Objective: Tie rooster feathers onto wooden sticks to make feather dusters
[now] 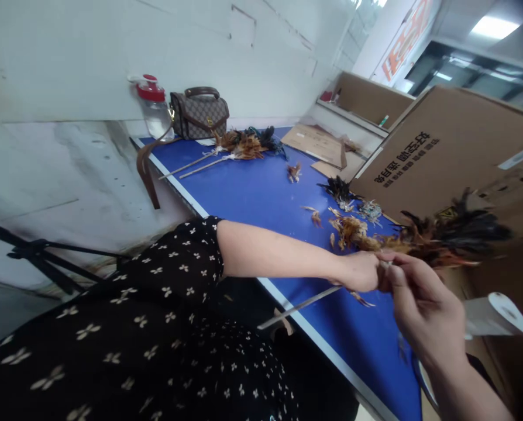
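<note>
My left hand (362,271) is closed around a feather duster. Its thin stick (299,307) sticks out toward the table's near edge, and its dark and reddish-brown feathers (446,238) fan out beyond the hand, slightly blurred. Right up against it, my right hand (430,301) has thumb and fingers pinched on a small whitish strip (386,264), too small to make out. Beside the left hand lie golden-brown feathers (349,231). Black feathers (338,190) and a greyish feather clump (370,211) are just behind them.
Two feather dusters (246,144) lie at the blue table's (244,193) far left, before a patterned handbag (202,114) and a red-lidded bottle (154,108). A large cardboard box (454,140) borders the right side. A white roll (485,317) stands near my right hand. A black tripod (46,251) is at left.
</note>
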